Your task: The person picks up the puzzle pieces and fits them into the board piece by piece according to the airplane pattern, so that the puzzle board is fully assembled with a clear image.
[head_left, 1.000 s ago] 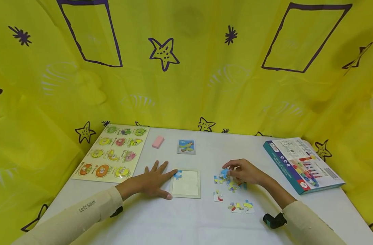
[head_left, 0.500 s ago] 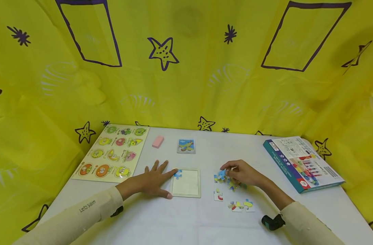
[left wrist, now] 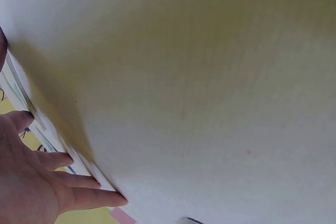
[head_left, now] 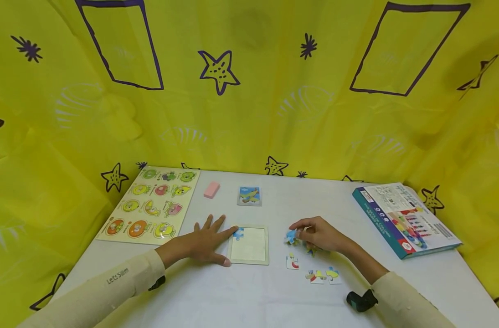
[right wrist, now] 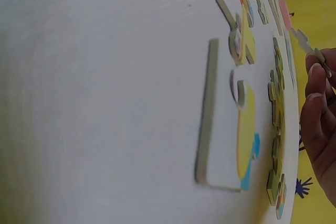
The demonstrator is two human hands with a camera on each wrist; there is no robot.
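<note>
In the head view my left hand (head_left: 202,245) lies spread at the left side of a square puzzle tray (head_left: 251,263). Its index fingertip touches a blue jigsaw piece (head_left: 238,233) in the tray's upper left corner, and the thumb touches the lower left edge. Right of the tray, my right hand (head_left: 322,235) pinches another blue jigsaw piece (head_left: 291,237) between thumb and fingers. The right wrist view shows this held piece (right wrist: 311,48) edge-on, raised off the table. Loose pieces (head_left: 292,261) lie below that hand, some partly hidden by it.
Behind the tray stand a small airplane picture (head_left: 249,196) and a pink block (head_left: 211,190). A fruit puzzle board (head_left: 148,205) lies at the left, and a teal-edged box (head_left: 406,221) at the right. A yellow curtain (head_left: 249,118) hangs behind the white table (head_left: 233,300).
My right hand has moved left with the pinched blue jigsaw piece, nearer the tray. My left hand has stayed in place.
</note>
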